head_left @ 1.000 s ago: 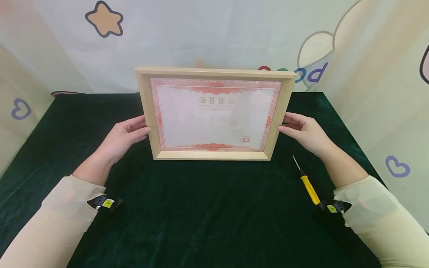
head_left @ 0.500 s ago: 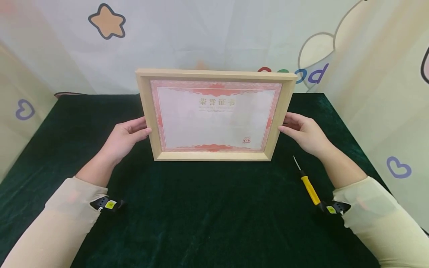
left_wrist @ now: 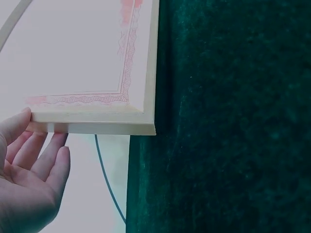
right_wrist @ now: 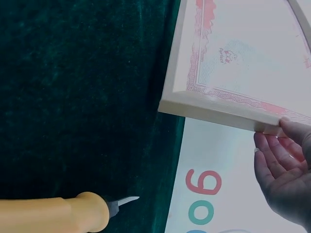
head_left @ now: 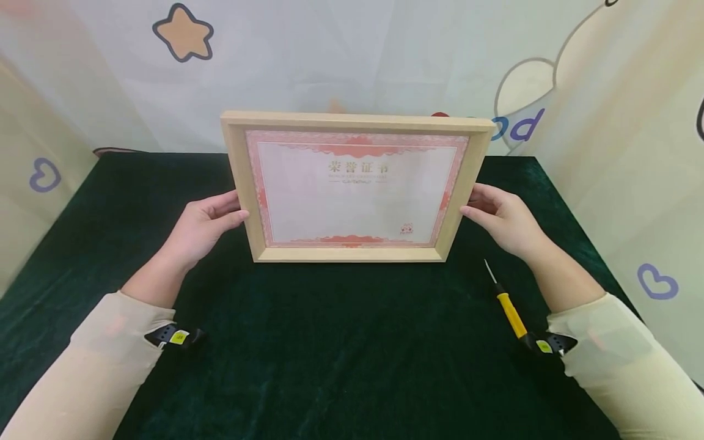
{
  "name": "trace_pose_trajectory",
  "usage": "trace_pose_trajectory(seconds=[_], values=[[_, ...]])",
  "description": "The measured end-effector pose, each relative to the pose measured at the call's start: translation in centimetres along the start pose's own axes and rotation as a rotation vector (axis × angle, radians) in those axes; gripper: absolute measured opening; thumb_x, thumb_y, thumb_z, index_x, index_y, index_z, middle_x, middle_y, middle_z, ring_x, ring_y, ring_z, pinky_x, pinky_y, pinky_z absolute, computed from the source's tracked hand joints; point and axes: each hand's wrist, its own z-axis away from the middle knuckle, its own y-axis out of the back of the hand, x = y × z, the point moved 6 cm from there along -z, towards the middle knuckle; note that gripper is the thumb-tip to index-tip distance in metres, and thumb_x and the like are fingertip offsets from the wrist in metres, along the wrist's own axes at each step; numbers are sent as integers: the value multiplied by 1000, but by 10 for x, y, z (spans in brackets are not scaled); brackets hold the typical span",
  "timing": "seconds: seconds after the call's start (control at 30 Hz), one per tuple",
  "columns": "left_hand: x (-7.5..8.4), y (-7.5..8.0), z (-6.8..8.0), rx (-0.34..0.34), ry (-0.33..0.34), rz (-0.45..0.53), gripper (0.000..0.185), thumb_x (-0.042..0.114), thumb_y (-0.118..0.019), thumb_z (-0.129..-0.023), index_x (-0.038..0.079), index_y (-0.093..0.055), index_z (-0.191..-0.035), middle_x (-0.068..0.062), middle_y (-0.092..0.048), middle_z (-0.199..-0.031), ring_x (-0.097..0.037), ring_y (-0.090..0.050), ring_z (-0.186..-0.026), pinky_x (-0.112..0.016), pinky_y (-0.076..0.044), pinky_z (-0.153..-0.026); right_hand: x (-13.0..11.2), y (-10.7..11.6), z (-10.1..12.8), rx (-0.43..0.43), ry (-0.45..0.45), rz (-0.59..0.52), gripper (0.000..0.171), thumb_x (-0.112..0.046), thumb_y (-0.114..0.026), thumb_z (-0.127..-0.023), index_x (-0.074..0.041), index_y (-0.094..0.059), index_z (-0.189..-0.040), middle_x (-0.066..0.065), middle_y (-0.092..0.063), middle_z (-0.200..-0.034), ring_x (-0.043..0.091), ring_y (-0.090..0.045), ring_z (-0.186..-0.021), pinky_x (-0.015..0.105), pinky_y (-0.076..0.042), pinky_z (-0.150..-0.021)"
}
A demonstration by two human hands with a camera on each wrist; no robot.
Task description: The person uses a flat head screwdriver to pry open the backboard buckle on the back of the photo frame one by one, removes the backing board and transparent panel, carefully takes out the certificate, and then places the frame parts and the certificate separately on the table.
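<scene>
A light wooden picture frame stands nearly upright in the middle of the head view, its front facing me. Inside it is a certificate with a pink and red patterned border and gold characters near the top. My left hand grips the left side bar, thumb on the front and fingers behind. On the opposite bar my right hand holds on in the same way. The left wrist view shows the thumb and fingers at the frame's side; the right wrist view shows the other side bar pinched likewise.
A tool with a yellow handle and a thin metal tip lies on the dark green cloth, beside my right forearm. Behind the table hangs a pale curtain printed with a star, hearts and coloured letters.
The frame's right side and my right hand have shifted very slightly to the right. Both hands keep their hold; the background has also shifted a little in the view.
</scene>
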Motion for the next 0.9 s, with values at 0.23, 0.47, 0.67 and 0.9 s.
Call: trace_pose_trajectory(seconds=[0.23,0.47,0.67,0.9], values=[[4,4,1,20,-16,-23,45,28,-59,-78,28,-47,-122,1,-50,-119,-14,-42,-111,-44,-32,-89,-1,-1,-2,18,-1,8,46,-32,-50,-84,-14,-41,-125,2,-52,-113,14,-51,-96,36,-41,-81],[28,3,8,39,-13,-39,47,24,-57,-81,16,-44,-125,-5,-48,-120,-18,-41,-112,-45,-30,-91,-5,-2,-5,38,12,2,46,-30,-50,-84,-14,-40,-126,2,-52,-113,14,-51,-97,36,-41,-81],[28,3,9,60,1,-54,47,24,-58,-80,17,-44,-125,-5,-48,-120,-17,-43,-111,-44,-30,-91,-6,-2,-7,66,9,10,46,-32,-50,-84,-15,-41,-125,0,-53,-110,13,-52,-94,35,-42,-81],[27,5,8,78,-19,-70,48,23,-58,-80,17,-44,-125,-5,-49,-119,-15,-46,-108,-40,-34,-89,-6,-3,-7,89,1,21,45,-31,-51,-83,-15,-43,-124,1,-54,-110,14,-52,-95,35,-42,-81]])
